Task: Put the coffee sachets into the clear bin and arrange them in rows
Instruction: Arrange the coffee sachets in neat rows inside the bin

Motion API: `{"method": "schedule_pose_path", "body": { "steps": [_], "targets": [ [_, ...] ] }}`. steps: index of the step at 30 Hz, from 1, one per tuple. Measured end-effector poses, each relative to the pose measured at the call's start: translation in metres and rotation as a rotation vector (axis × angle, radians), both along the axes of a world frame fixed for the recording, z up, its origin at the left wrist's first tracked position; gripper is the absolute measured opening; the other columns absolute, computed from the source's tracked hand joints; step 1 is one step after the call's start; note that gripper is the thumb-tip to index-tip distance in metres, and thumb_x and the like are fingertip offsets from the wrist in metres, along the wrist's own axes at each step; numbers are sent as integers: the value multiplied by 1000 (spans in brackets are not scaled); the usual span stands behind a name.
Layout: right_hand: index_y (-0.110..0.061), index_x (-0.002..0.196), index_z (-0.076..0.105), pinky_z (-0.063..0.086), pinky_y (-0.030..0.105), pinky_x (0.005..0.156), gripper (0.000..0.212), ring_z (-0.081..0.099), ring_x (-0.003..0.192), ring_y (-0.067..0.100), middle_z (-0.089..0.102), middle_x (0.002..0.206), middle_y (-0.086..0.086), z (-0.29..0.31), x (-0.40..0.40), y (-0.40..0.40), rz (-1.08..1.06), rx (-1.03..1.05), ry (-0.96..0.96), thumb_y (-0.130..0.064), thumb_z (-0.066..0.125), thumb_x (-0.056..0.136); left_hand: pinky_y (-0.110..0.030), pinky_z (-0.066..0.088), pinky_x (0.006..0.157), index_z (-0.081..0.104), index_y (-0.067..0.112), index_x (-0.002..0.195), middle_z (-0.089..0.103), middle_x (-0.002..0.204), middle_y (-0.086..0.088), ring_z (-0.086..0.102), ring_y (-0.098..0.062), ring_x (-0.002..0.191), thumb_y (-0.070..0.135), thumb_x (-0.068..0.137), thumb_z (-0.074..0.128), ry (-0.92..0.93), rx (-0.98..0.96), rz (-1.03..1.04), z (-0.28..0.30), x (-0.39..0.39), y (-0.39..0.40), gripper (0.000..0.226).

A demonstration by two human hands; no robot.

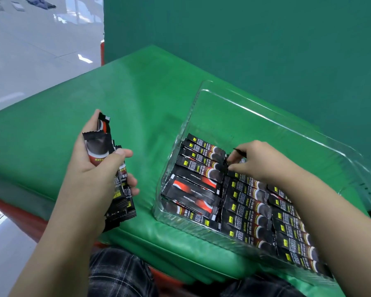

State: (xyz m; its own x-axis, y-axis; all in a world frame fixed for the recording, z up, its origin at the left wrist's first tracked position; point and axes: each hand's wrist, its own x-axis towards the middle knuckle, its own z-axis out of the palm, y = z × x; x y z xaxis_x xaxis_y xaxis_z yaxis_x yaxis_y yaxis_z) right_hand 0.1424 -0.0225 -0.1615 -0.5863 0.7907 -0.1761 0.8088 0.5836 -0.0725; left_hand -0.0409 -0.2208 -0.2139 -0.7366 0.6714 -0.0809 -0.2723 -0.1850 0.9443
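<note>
A clear bin (pixel 287 125) sits on the green table at the right. Inside it, black coffee sachets (pixel 201 179) lie side by side in rows along the near part of the floor. My right hand (pixel 255 161) reaches into the bin and pinches the end of one sachet (pixel 240 152) at the far end of the middle row. My left hand (pixel 94 168) hovers left of the bin and grips a bundle of several sachets (pixel 118 183), fanned out and pointing up and down.
The green padded table (pixel 126 93) stretches left and behind the bin, with a green backdrop (pixel 266 39) beyond. The far half of the bin floor is bare. A red table edge (pixel 13 209) and pale floor lie to the left. My lap is below.
</note>
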Motion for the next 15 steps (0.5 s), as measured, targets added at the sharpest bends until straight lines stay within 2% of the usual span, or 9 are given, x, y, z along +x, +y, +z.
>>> {"method": "schedule_pose_path", "body": {
  "steps": [2,8,15],
  "targets": [
    [-18,98,68,38,14,59,18,55,74,6,67,92,-5,-2,0,0,7,-25,-26,-27,70,82,-29,53,45,46,64,106,60,109,-19,55,-16,47,5,94,53,6,-8,-7,1,1,0,61],
    [-19,100,66,50,28,77,24,61,88,17,66,95,-2,-8,-8,2,0,-49,-144,-31,69,80,-29,52,44,45,64,110,61,108,-16,56,-15,46,5,93,54,37,-11,-31,-2,1,1,62],
    [-22,87,63,51,32,75,13,62,82,21,67,87,1,-7,-13,7,31,-54,-190,-28,70,78,-28,51,44,45,65,108,61,111,-14,56,-16,46,4,93,54,39,-6,-53,-4,1,3,63]
  ]
}}
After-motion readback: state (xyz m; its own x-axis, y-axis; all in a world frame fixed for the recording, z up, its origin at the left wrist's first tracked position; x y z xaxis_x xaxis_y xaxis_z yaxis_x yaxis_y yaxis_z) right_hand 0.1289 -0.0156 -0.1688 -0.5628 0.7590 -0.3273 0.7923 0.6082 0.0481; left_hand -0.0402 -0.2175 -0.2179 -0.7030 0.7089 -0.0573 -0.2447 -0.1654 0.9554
